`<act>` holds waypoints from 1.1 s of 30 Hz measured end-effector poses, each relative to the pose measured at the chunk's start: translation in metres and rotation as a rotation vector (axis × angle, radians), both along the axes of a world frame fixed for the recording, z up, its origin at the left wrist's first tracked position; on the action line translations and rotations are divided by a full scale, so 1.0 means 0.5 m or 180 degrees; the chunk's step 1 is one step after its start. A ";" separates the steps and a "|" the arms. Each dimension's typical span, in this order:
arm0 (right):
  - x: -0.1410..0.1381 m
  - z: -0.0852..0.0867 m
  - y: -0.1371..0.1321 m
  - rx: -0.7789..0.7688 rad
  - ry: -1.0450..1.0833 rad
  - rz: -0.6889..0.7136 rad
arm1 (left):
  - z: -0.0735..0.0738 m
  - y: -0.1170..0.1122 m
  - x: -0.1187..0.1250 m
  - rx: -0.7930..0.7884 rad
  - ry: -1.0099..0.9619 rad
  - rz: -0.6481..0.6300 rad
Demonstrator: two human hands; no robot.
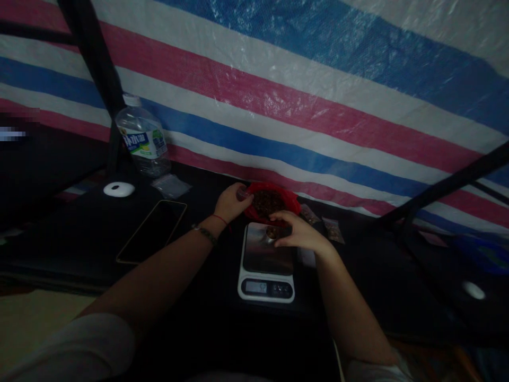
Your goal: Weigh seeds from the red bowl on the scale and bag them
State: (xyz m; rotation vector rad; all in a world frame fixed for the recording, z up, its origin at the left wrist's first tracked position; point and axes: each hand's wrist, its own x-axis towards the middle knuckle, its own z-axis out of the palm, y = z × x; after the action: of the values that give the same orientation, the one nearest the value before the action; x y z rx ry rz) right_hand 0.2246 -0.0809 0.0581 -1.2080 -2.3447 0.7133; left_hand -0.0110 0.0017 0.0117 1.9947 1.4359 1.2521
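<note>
A red plastic bag [293,200] lies open at the back of the black table, filled with small dark brown pieces [268,202]. My left hand [231,203] is closed at the bag's left edge, thumb and fingers pinching what looks like its translucent rim. In front of the bag stands a white kitchen scale [266,260] with a metal plate; its display seems to read 52. On the plate sits a small metal cup [272,233] holding brown pieces. My right hand [297,231] hovers over the plate's right side, thumb and fingers spread beside the cup.
Small clear packets with brown contents [333,230] lie right of the bag. To the left are a phone [153,232], a white oval object [119,189], a clear plastic bag [170,185] and a large plastic bottle [143,139]. Behind hangs a striped tarp [254,106] with dark frame bars.
</note>
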 end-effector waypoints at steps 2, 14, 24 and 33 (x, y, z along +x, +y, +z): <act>-0.008 -0.009 -0.008 0.0032 -0.0107 -0.0078 | 0.006 -0.006 -0.001 0.0235 0.0054 0.0028; -0.004 -0.058 0.015 0.0143 0.1189 -0.0725 | 0.021 -0.038 0.021 0.0721 0.0643 -0.0689; -0.029 -0.062 0.011 0.0725 0.1512 -0.1187 | 0.039 -0.076 0.050 0.0534 0.0757 -0.1296; -0.041 -0.041 -0.004 0.1158 0.1051 -0.0755 | 0.047 -0.083 0.055 0.0569 0.1002 -0.1336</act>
State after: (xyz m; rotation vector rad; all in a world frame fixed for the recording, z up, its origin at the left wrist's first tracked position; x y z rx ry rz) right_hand 0.2041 -0.0828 0.0376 -1.0853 -1.9153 0.3525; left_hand 0.0164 -0.0396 0.0351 2.5366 0.9706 0.9391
